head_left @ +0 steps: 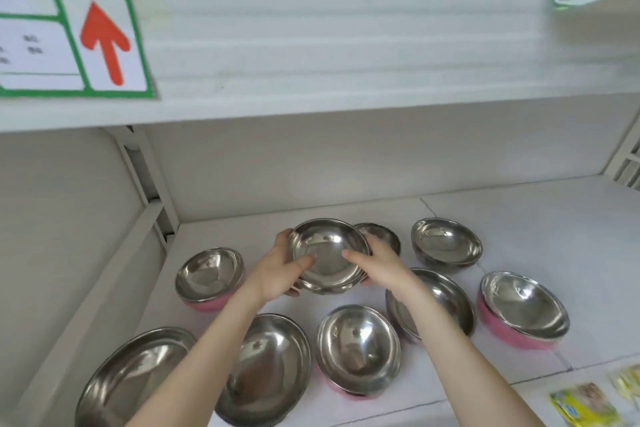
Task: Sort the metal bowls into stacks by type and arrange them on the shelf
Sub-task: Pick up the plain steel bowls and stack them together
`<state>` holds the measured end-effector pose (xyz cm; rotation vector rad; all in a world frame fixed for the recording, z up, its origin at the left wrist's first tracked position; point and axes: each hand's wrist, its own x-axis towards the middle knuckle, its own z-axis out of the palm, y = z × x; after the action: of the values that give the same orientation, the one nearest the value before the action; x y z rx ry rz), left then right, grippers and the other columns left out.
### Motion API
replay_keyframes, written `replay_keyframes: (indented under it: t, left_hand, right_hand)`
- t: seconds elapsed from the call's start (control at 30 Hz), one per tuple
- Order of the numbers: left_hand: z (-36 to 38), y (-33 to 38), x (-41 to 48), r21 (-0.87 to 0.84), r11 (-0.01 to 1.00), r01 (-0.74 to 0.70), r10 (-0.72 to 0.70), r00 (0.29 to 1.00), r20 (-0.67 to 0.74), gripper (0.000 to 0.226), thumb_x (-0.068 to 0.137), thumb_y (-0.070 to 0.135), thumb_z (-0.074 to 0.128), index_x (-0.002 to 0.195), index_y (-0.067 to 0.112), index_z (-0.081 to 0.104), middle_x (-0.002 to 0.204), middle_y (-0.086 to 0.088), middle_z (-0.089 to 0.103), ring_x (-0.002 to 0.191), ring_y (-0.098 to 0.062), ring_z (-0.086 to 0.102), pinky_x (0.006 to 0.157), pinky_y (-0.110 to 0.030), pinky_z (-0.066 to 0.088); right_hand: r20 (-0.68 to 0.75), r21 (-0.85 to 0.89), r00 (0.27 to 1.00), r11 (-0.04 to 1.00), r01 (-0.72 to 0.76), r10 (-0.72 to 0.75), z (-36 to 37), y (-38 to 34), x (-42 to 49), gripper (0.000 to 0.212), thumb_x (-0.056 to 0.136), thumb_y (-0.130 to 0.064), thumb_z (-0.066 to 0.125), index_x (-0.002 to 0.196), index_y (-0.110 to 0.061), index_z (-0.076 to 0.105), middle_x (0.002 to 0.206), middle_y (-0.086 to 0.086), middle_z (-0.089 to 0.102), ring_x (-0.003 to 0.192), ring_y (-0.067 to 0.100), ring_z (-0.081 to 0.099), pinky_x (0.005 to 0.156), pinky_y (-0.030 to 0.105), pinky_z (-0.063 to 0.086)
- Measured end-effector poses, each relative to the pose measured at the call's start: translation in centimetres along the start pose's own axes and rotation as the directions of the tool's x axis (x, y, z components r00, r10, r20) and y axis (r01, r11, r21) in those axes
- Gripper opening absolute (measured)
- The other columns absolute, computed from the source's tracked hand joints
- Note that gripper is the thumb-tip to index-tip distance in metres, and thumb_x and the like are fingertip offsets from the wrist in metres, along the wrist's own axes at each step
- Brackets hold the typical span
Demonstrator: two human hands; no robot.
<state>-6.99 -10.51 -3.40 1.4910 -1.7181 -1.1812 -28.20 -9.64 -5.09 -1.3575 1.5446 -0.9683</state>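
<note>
Hands grip one steel bowl (327, 253) from both sides, raised and tilted above the shelf (540, 225): left hand (280, 274) on its left rim with thumb inside, right hand (375, 262) on its right rim, thumb inside too. More bowls sit loose on the shelf around it: pink-sided ones at left (209, 279), front centre (358, 348) and right (524, 308), plain ones at back right (446, 243) and front left (131, 378). Yellow packets (585, 406) lie at front right.

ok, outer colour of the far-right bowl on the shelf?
Pink outside, bare steel inside: far-right bowl, clearest in the head view.
</note>
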Motion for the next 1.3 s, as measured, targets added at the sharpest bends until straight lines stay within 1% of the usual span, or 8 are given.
replay_keyframes:
  t: [0.27,0.33,0.47,0.57,0.77,1.03,1.13,1.3]
  left_hand:
    - [5.7,4.6,-3.4,-0.014,0.998,-0.054,0.053,0.995,-0.085,0.068,0.088,0.036,0.062,0.142,0.03,0.022,0.105,-0.001,0.057,0.075,-0.015,0.067,0.051,-0.028,0.057]
    - [7.6,5.4,-4.1,-0.022,0.998,-0.056,0.054,0.994,-0.099,0.065,0.086,0.036,0.063,0.139,0.03,0.025,0.096,0.004,0.059,0.067,-0.013,0.068,0.049,-0.027,0.056]
    - [11.2,6.5,-4.7,-0.026,0.998,-0.053,0.051,0.994,-0.095,0.065,0.084,0.039,0.065,0.137,0.029,0.028,0.095,0.0,0.063,0.059,-0.014,0.067,0.042,-0.02,0.048]
    - [13.5,7.1,-4.7,0.002,0.999,-0.037,0.037,0.998,-0.06,0.073,0.084,0.041,0.064,0.142,0.031,0.022,0.11,-0.008,0.062,0.068,-0.017,0.066,0.043,-0.017,0.045]
    - [16.7,7.7,-4.4,0.036,0.999,0.018,-0.015,0.997,-0.071,0.068,0.083,0.043,0.064,0.137,0.025,0.027,0.111,-0.011,0.063,0.097,-0.034,0.065,0.087,-0.048,0.053]
    - [18.8,6.9,-3.3,0.182,0.977,0.114,-0.084,0.983,-0.162,0.076,0.083,0.046,0.062,0.143,0.017,0.025,0.133,-0.01,0.05,0.119,-0.028,0.051,0.101,-0.043,0.042]
    - [19.3,6.4,-3.2,0.3,0.935,0.19,-0.141,0.974,-0.176,0.082,0.086,0.05,0.058,0.147,0.011,0.019,0.139,-0.013,0.046,0.126,-0.03,0.047,0.1,-0.037,0.039]
    - [19.7,6.6,-3.1,0.458,0.857,0.238,-0.163,0.967,-0.197,0.075,0.089,0.049,0.056,0.141,0.002,0.029,0.136,-0.015,0.049,0.123,-0.031,0.049,0.095,-0.035,0.039]
  right_hand:
    - [-0.021,-0.016,0.996,0.996,0.091,-0.092,-6.7,-0.3,-4.1,0.016,0.085,-0.035,0.066,0.099,-0.03,0.059,0.1,-0.003,0.067,0.088,0.009,0.066,0.072,0.034,0.058]
    - [-0.041,-0.009,0.995,0.996,0.089,-0.09,-8.4,0.4,-5.0,0.015,0.086,-0.034,0.066,0.095,-0.027,0.056,0.094,-0.006,0.063,0.079,-0.002,0.062,0.068,0.024,0.057]
    - [-0.069,-0.045,0.996,0.998,0.047,-0.05,-11.3,1.7,-7.0,0.044,0.085,-0.04,0.064,0.124,-0.025,0.053,0.114,-0.006,0.06,0.095,0.009,0.063,0.063,0.025,0.056]
    - [-0.088,-0.047,0.995,0.998,0.039,-0.043,-13.1,2.9,-7.9,0.038,0.085,-0.04,0.063,0.121,-0.03,0.056,0.11,-0.009,0.064,0.091,0.009,0.064,0.051,0.021,0.052]
    - [-0.036,-0.145,0.999,0.989,0.032,-0.038,-15.7,5.0,-7.3,0.026,0.085,-0.041,0.063,0.107,-0.029,0.057,0.102,-0.018,0.06,0.102,0.012,0.057,0.088,0.035,0.049]
    - [0.166,-0.389,0.986,0.921,0.034,0.034,-16.1,5.8,-5.0,0.038,0.086,-0.041,0.058,0.109,-0.011,0.061,0.106,0.005,0.066,0.099,0.021,0.062,0.089,0.037,0.05]
    - [0.194,-0.432,0.978,0.902,0.01,0.082,-16.0,6.0,-4.8,0.038,0.086,-0.035,0.058,0.096,0.001,0.061,0.087,0.004,0.06,0.077,0.02,0.056,0.069,0.032,0.045]
    - [0.192,-0.533,0.977,0.845,0.025,0.092,-15.9,5.6,-4.7,0.037,0.086,-0.03,0.058,0.06,-0.013,0.038,0.061,0.0,0.039,0.054,0.015,0.036,0.05,0.029,0.028]
